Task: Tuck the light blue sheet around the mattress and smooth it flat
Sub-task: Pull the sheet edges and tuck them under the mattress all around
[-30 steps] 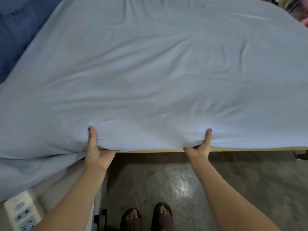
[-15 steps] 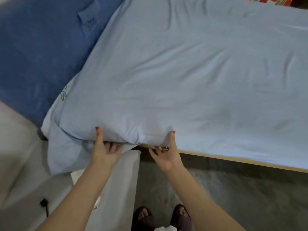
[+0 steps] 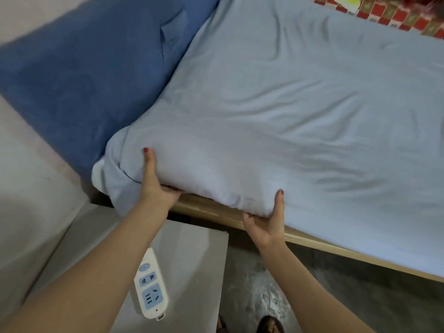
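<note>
A home bedroom: sheeted mattress on wooden bed frame, bedside power strip.

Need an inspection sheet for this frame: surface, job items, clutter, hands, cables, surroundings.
Surface: mattress under the sheet, resting on a wooden bed frame; its corner looks lifted.
Job's things: light blue sheet covers the top, creased; loose bunch hanging at the near left corner.
Clutter: white power strip on the grey side table.
Hands: left hand and right hand each have a grip on the sheeted mattress edge, thumb on top, fingers underneath.
Cables: nothing seen beyond the strip itself.
Surroundings: dark blue cloth beyond the corner; patterned red fabric at the far side; concrete floor.
</note>
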